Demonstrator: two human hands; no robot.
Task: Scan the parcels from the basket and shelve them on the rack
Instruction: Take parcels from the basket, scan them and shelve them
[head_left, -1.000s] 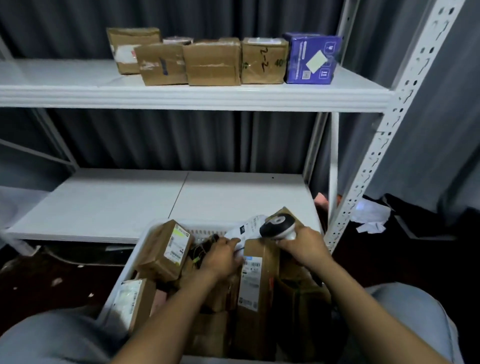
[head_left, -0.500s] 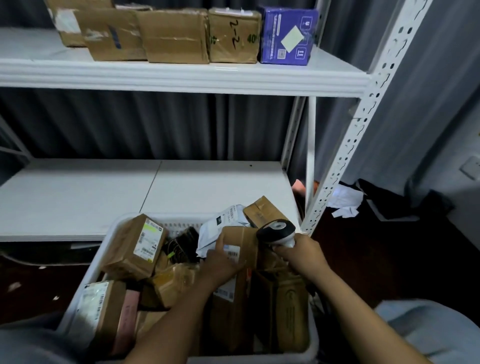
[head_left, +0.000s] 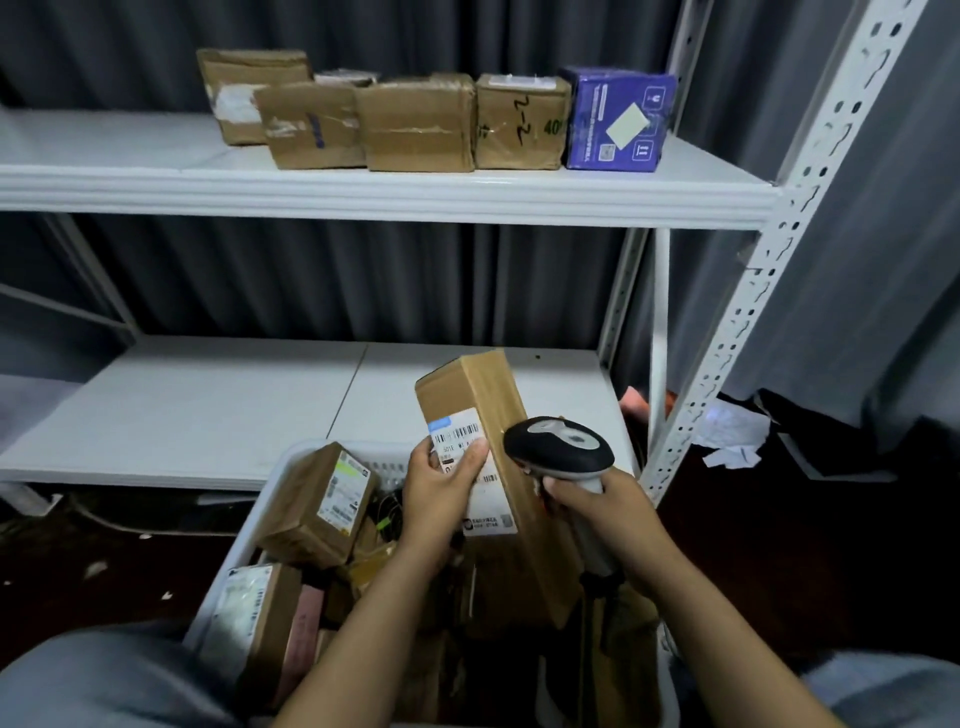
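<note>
Before the white rack (head_left: 384, 200), left grip (head_left: 441, 493) curls round a parcel (head_left: 496, 410), right grip (head_left: 608, 504) round the scanner (head_left: 558, 447).

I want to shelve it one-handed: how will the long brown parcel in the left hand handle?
The long parcel is probably stiff: its cardboard edges look straight. Likely light for its size, since the left hand alone grips it, tilted. Stood on end it may tip, being tall and narrow.
</note>
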